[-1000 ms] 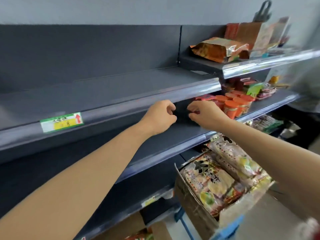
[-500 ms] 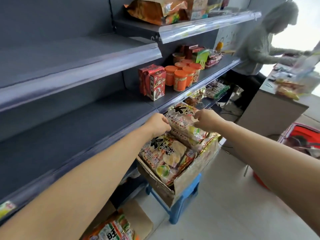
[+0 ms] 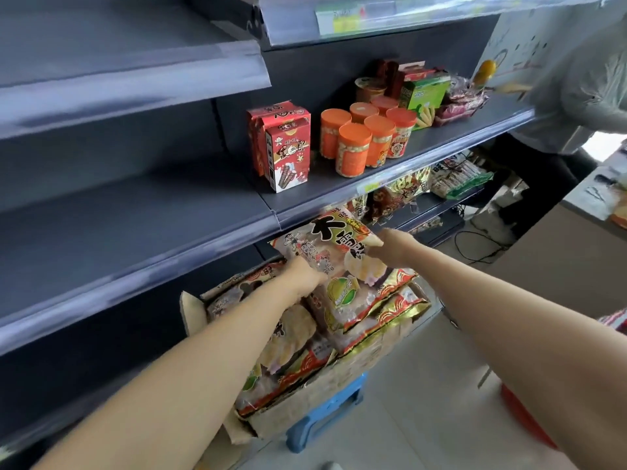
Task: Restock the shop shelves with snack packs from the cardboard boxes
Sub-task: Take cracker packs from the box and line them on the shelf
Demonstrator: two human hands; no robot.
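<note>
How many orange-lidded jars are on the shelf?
6 jars, on the shelf right of the red boxes: three in a front row, three behind. Others may be hidden behind them.

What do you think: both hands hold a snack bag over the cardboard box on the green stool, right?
Not quite. The stool under the cardboard box is blue, not green; the head view shows it. The rest holds: the left hand and right hand hold a snack bag over the box.
</note>
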